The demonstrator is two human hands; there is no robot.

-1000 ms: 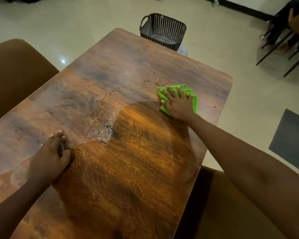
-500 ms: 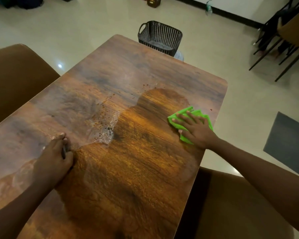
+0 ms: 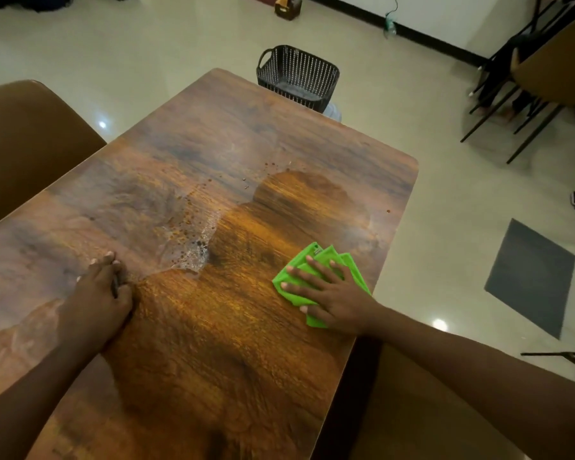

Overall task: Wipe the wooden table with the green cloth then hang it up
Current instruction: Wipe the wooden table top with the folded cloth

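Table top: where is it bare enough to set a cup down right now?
Bare: the near stretch between the left hand and right hand, and the far corner by the black basket. Crowded: the middle, where a wet, brown-speckled smear lies, and the right edge under the green cloth.

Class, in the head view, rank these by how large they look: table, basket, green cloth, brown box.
1. Table
2. Basket and cloth: they look alike, so unranked
3. Box, smallest, though farthest
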